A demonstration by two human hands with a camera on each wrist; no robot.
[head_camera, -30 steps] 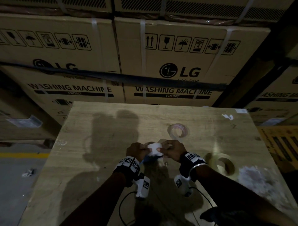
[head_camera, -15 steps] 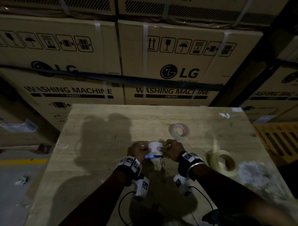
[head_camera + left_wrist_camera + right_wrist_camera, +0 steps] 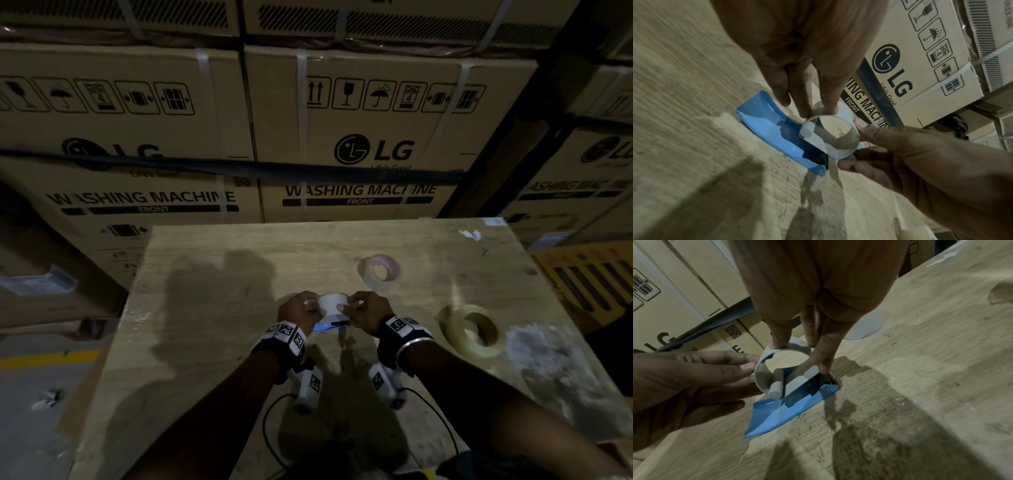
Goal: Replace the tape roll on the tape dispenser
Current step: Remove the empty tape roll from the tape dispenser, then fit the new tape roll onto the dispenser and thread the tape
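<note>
Both hands are on the tape dispenser (image 3: 330,320), which sits on the wooden surface (image 3: 212,342) right in front of the person.

Left hand (image 3: 298,309): fingertips (image 3: 804,112) pinching the rim of the white hub ring (image 3: 836,134) from its side.
Right hand (image 3: 366,313): fingers (image 3: 778,340) gripping the same ring (image 3: 777,369) from the opposite side, one fingertip down at the dark cutter end.
So both hands are closed on the hub, neither free.

Dispenser: blue plastic handle shell (image 3: 768,123) lying flat on the surface, white ring standing above it. Ring looks bare, so my read is the old roll is off and the new one is not on yet.

Handling guess:
- dispenser is light, thin rigid plastic and would slide on the wood, so pin the blue shell while pushing a roll on
- hold the ring by its outer edges and stay off the cutter end, likely sharp

Further out on the right: a full yellowish tape roll (image 3: 471,330) lying flat, well apart from the hands. Likely the replacement. Light, stiff core, tacky edge; grab across the outer faces or through the core.

Beyond the hands: a thinner, near-spent roll (image 3: 380,270).

Behind: stacked cardboard boxes (image 3: 376,137).
</note>
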